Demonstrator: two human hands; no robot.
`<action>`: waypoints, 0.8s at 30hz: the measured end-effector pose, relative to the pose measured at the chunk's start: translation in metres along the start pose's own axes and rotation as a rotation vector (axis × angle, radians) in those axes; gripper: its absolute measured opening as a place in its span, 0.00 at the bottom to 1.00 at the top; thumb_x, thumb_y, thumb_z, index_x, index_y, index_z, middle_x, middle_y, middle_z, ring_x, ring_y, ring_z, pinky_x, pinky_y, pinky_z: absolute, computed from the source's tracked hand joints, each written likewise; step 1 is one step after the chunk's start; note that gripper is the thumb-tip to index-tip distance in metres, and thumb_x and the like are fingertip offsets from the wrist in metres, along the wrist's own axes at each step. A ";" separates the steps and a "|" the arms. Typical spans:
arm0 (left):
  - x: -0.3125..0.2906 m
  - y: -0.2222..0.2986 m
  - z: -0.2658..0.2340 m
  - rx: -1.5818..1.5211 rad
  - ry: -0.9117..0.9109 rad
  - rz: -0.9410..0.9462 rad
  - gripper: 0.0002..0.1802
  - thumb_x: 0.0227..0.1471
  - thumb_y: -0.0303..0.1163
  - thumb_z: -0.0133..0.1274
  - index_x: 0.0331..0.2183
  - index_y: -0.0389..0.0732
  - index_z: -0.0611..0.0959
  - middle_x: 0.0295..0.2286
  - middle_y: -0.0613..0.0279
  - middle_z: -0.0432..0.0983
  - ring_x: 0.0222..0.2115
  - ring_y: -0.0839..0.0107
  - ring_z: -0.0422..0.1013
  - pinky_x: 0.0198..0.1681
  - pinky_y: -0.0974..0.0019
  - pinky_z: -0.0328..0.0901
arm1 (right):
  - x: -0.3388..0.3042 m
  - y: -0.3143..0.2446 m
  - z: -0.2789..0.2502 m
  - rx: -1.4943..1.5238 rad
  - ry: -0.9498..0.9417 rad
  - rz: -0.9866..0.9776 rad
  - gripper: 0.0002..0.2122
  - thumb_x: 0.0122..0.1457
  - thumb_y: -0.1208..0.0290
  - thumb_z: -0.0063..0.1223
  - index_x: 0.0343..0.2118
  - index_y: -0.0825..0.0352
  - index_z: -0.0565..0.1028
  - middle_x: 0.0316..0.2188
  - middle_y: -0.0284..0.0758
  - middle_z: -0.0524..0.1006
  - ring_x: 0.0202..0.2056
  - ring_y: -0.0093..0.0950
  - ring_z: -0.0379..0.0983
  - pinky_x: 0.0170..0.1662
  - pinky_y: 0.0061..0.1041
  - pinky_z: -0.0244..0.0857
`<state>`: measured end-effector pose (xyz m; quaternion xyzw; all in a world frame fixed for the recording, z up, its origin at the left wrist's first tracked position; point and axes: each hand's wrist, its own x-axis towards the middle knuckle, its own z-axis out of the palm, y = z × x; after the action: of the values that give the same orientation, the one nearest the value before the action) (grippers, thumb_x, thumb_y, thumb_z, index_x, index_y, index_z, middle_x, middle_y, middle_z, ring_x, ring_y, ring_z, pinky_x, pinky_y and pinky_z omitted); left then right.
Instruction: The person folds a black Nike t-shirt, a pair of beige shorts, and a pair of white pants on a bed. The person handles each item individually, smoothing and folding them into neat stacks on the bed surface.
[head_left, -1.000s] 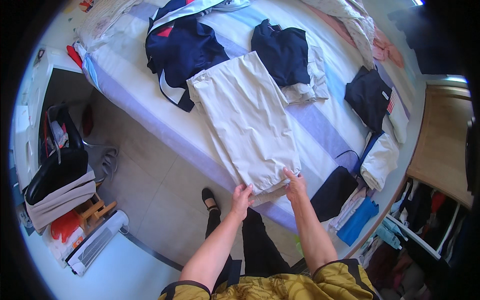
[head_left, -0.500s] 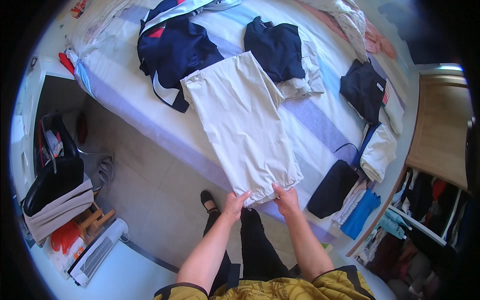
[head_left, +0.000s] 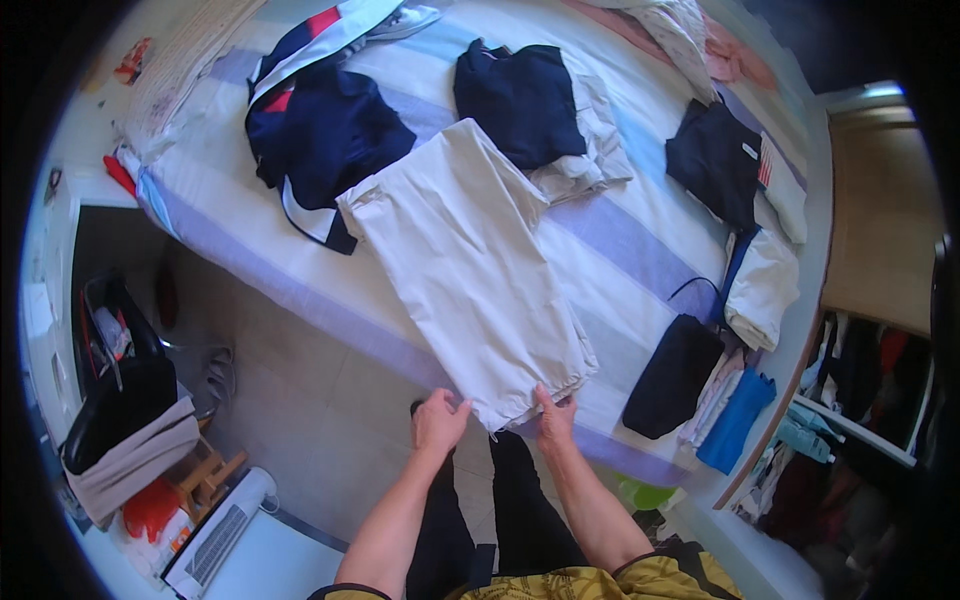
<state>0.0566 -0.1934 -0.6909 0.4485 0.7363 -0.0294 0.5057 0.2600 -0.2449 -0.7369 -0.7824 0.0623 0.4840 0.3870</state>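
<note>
A pair of light beige trousers [head_left: 465, 270], folded lengthwise, lies across the near edge of the bed with its gathered hem toward me. My right hand [head_left: 556, 418] grips the right part of that hem, thumb on top and fingers underneath. Just left of the hem's other corner, my left hand [head_left: 438, 422] is off the cloth, its thumb and fingers parted with nothing between them. Beyond the waist end lie a dark navy jacket [head_left: 335, 130] with white and red trim and a folded navy top [head_left: 525, 105], the latter partly over another pale beige garment [head_left: 600, 150].
Along the bed's right side lie a black folded garment [head_left: 675, 375], a blue one [head_left: 735, 420], white folded clothes [head_left: 762, 290] and a dark top [head_left: 715, 165]. An open wardrobe [head_left: 870, 390] stands at right. At left are a black chair [head_left: 120, 400] and a white heater-like unit [head_left: 220, 535].
My left hand has let go of the trouser hem and shifted left. My right hand still grips the hem. The view has moved slightly, and a green object now shows below the bed's edge.
</note>
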 end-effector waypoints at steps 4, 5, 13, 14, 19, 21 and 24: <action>-0.003 0.028 -0.017 0.093 0.171 0.439 0.26 0.38 0.36 0.65 0.41 0.41 0.77 0.33 0.53 0.74 0.39 0.54 0.70 0.43 0.54 0.64 | 0.007 -0.007 -0.015 -0.403 0.318 -0.587 0.39 0.41 0.64 0.70 0.55 0.69 0.60 0.50 0.42 0.65 0.53 0.39 0.59 0.56 0.37 0.55; -0.003 0.033 -0.015 0.158 0.241 0.635 0.27 0.36 0.33 0.66 0.42 0.42 0.77 0.36 0.53 0.73 0.41 0.55 0.69 0.45 0.55 0.64 | 0.008 -0.016 -0.021 -0.526 0.304 -0.740 0.36 0.42 0.65 0.70 0.54 0.68 0.62 0.48 0.41 0.65 0.51 0.37 0.61 0.54 0.38 0.57; -0.030 0.070 0.041 0.287 -0.007 0.849 0.34 0.31 0.36 0.69 0.45 0.43 0.75 0.46 0.51 0.66 0.47 0.53 0.64 0.50 0.54 0.59 | 0.020 -0.076 -0.020 -0.866 0.138 -0.801 0.16 0.44 0.62 0.65 0.33 0.64 0.75 0.33 0.36 0.72 0.40 0.37 0.66 0.45 0.33 0.60; -0.029 0.072 0.040 0.283 0.001 0.860 0.35 0.31 0.36 0.69 0.45 0.43 0.75 0.46 0.51 0.66 0.47 0.53 0.64 0.51 0.54 0.59 | 0.025 -0.081 -0.022 -0.850 0.099 -0.817 0.15 0.44 0.62 0.65 0.33 0.65 0.75 0.33 0.37 0.72 0.39 0.37 0.67 0.44 0.32 0.62; -0.028 0.071 0.043 0.325 -0.030 0.879 0.37 0.32 0.38 0.68 0.48 0.43 0.75 0.48 0.49 0.65 0.49 0.52 0.63 0.53 0.53 0.57 | 0.075 -0.078 -0.038 -0.579 0.059 -0.605 0.14 0.46 0.65 0.65 0.33 0.66 0.74 0.33 0.33 0.74 0.35 0.27 0.69 0.39 0.26 0.63; -0.025 0.067 0.046 0.328 -0.039 0.872 0.37 0.32 0.38 0.68 0.48 0.43 0.75 0.48 0.49 0.65 0.50 0.52 0.62 0.53 0.52 0.56 | 0.079 -0.072 -0.036 -0.434 0.065 -0.395 0.19 0.47 0.63 0.66 0.36 0.70 0.72 0.36 0.36 0.73 0.36 0.25 0.69 0.39 0.26 0.64; -0.023 0.060 0.041 0.310 -0.014 0.834 0.37 0.32 0.37 0.68 0.48 0.43 0.75 0.49 0.49 0.65 0.50 0.52 0.61 0.54 0.52 0.55 | 0.063 -0.078 -0.030 -0.124 -0.114 -0.163 0.22 0.46 0.63 0.67 0.39 0.71 0.71 0.36 0.37 0.75 0.36 0.25 0.70 0.39 0.26 0.65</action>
<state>0.1294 -0.1930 -0.6689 0.7776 0.4757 0.0641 0.4061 0.3512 -0.1933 -0.7384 -0.7784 -0.0540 0.4976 0.3789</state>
